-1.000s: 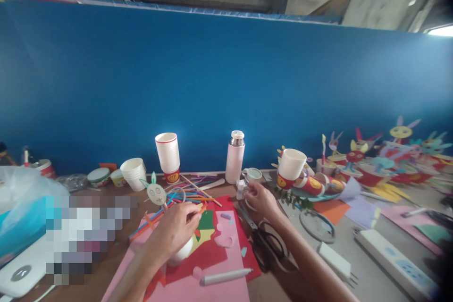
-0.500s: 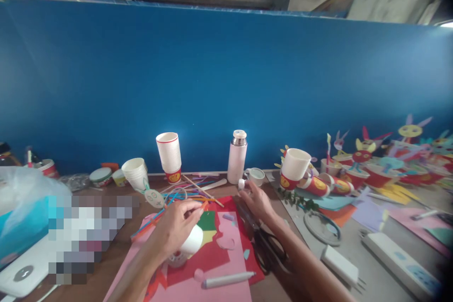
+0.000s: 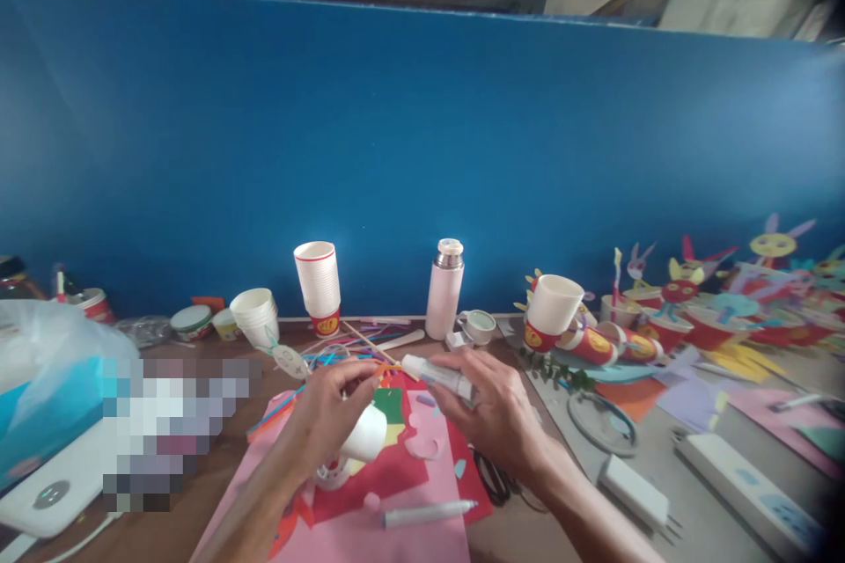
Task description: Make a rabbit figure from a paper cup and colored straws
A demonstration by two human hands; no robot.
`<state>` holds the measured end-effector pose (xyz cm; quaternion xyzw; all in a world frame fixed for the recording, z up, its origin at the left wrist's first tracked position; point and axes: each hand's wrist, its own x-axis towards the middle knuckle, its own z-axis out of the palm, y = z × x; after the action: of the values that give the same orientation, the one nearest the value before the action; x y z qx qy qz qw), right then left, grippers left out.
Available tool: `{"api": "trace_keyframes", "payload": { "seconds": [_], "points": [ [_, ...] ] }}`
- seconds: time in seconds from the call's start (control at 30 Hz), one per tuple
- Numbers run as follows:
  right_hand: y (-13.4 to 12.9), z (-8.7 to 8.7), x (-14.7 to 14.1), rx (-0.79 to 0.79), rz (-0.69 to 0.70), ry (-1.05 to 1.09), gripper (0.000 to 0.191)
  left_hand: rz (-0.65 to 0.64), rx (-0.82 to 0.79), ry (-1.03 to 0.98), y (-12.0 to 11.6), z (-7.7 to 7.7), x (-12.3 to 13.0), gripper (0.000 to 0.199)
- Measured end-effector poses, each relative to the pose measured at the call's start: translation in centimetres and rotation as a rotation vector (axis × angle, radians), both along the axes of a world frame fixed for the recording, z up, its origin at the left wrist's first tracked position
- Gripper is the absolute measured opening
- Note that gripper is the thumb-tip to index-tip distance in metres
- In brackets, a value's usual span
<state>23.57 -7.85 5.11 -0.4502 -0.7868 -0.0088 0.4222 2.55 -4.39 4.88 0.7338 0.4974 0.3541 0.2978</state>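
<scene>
My left hand [image 3: 336, 409] is over the pink paper, thumb and fingertips pinched on a small orange piece [image 3: 388, 369]. Below that hand, a white paper cup [image 3: 367, 433] lies on its side, with a roll of tape [image 3: 332, 473] beside it. My right hand [image 3: 488, 391] grips a clear glue tube [image 3: 444, 376] with a white cap, which points left toward the orange piece. Red, green and yellow paper sheets [image 3: 389, 488] lie beneath, with pink cut-outs [image 3: 422, 442] on them. A grey marker [image 3: 429, 514] rests near the front.
A tall cup stack [image 3: 317, 281], a pink thermos [image 3: 444, 292] and another cup [image 3: 553, 308] stand along the blue partition [image 3: 396, 132]. Scissors [image 3: 492, 477] lie under my right wrist. Cup animals [image 3: 683, 286], a power strip [image 3: 745, 484] and a charger [image 3: 634, 491] occupy the right.
My right hand has come back from beside the thermos, moving left and nearer, with the glue tube now in it. My left hand still pinches the orange piece.
</scene>
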Motion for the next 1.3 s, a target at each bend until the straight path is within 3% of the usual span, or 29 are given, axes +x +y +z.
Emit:
{"api": "trace_keyframes", "payload": {
  "seconds": [0.2, 0.4, 1.0, 1.3],
  "points": [
    [-0.5, -0.5, -1.0, 0.132, -0.019, -0.061, 0.018, -0.005, 0.127, 0.084, -0.3, -0.4, 0.7, 0.023],
    [-0.7, -0.4, -1.5, 0.156, 0.013, -0.084, 0.015, -0.019, 0.174, 0.119, -0.4, -0.9, 1.1, 0.023],
    [-0.5, -1.1, -1.6, 0.165, -0.02, -0.194, 0.014, -0.105, 0.122, 0.06, -1.2, -0.2, 1.6, 0.026],
    [-0.3, -1.2, -1.5, 0.148, -0.048, -0.231, 0.014, -0.092, 0.114, 0.06, -1.1, -0.7, 1.6, 0.025]
  ]
}}
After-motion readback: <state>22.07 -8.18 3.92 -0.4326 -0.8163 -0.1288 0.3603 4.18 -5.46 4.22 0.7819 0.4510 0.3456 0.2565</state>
